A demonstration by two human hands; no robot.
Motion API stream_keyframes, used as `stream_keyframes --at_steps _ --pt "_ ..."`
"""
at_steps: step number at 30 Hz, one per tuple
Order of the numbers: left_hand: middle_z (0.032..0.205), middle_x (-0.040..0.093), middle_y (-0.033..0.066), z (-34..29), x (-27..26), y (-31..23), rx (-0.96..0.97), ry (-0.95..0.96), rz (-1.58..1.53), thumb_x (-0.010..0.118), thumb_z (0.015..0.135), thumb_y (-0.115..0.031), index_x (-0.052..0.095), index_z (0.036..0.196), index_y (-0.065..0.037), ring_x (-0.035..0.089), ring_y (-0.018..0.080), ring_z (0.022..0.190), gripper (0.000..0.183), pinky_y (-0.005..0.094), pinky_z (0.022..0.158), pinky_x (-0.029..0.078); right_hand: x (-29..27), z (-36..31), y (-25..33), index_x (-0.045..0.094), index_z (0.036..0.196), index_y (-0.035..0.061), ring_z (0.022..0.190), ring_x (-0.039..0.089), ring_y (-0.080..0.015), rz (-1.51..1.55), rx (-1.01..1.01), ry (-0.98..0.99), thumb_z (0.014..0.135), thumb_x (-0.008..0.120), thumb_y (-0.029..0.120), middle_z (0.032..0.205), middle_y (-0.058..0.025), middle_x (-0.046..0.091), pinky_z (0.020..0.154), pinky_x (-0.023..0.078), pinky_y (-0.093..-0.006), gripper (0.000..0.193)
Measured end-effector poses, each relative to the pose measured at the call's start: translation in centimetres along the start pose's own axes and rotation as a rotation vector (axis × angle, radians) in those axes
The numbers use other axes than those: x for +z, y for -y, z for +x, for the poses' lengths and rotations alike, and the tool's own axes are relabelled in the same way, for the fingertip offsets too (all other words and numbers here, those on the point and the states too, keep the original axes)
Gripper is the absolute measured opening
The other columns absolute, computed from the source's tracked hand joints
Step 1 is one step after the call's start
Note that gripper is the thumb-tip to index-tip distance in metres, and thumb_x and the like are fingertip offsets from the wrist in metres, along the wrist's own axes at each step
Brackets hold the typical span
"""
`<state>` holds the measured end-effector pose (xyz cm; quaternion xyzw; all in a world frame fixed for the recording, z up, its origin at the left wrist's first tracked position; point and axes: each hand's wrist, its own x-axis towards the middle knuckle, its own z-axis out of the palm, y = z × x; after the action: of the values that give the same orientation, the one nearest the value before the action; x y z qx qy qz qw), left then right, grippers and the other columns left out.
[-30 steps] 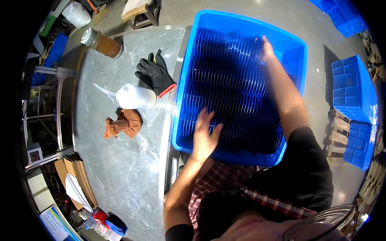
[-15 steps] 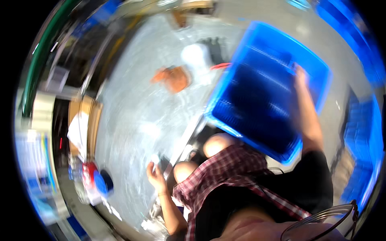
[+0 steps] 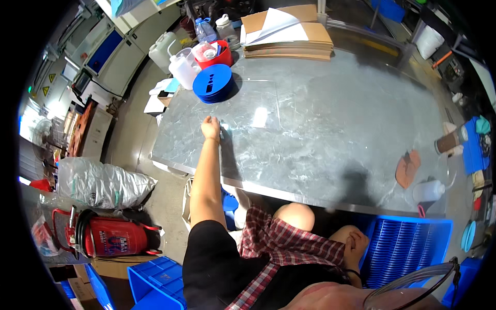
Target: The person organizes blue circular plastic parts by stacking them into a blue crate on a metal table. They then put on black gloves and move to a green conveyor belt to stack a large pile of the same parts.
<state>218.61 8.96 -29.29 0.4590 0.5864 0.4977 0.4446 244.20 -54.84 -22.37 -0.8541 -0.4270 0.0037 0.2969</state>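
My left arm reaches out over the grey marbled table [image 3: 310, 129]. The left hand [image 3: 210, 127] is closed near the table's left end, its fingers curled; whatever it may hold is too small to make out. Just beyond it stands a stack of round blue discs [image 3: 213, 82] with dark slots in the top one. My right hand [image 3: 355, 244] rests by my knee with curled fingers, and nothing shows in it. Right beside it is a blue crate [image 3: 448, 227] packed with rows of thin blue ribbed pieces [image 3: 400, 248].
Behind the discs are a white jug [image 3: 182, 71], a red tub [image 3: 219, 56] and flat cardboard [image 3: 289, 50]. An orange-brown glove-like piece [image 3: 407, 169] and a white bottle [image 3: 429, 191] lie at the right. A red fire extinguisher [image 3: 113, 236] stands on the floor at left.
The view has swung round to the left. My right hand has come off the blue crate to my knee. My left arm is now stretched farther over the table.
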Motion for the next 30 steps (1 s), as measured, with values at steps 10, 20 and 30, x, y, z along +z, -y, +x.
stream_keyframes --at_steps 10,20,30 --pt "0.074 0.058 0.0180 9.3 4.2 -3.6 -0.346 -0.271 -0.450 0.052 0.080 0.016 0.046 0.095 0.012 0.059 0.0243 0.054 0.017 0.0370 0.047 0.056 3.6 3.6 2.8 0.061 0.081 0.0013 0.086 0.053 -0.0301 0.007 -0.048 -0.067 0.069 0.057 -0.005 0.089 -0.0135 0.061 0.079 0.041 -0.0382 0.014" --pt "0.081 0.060 0.0178 9.6 4.9 -3.2 -0.331 -0.344 -0.446 0.050 0.077 0.019 0.049 0.122 0.006 0.057 0.0223 0.053 0.046 0.0336 0.044 0.054 4.0 4.8 3.6 0.060 0.079 0.0011 0.081 0.054 -0.0302 0.013 -0.104 -0.054 0.070 0.056 -0.006 0.084 -0.0139 0.060 0.077 0.041 -0.0378 0.012" --pt "0.085 0.063 0.0132 7.0 3.8 -3.7 -0.313 -0.143 -0.233 0.053 0.081 0.012 0.057 0.117 0.003 0.062 0.0188 0.065 0.038 0.0322 0.054 0.057 4.0 3.3 2.4 0.061 0.081 0.0013 0.085 0.055 -0.0303 0.062 0.021 -0.033 0.070 0.060 -0.001 0.088 -0.0129 0.060 0.078 0.043 -0.0387 0.012"
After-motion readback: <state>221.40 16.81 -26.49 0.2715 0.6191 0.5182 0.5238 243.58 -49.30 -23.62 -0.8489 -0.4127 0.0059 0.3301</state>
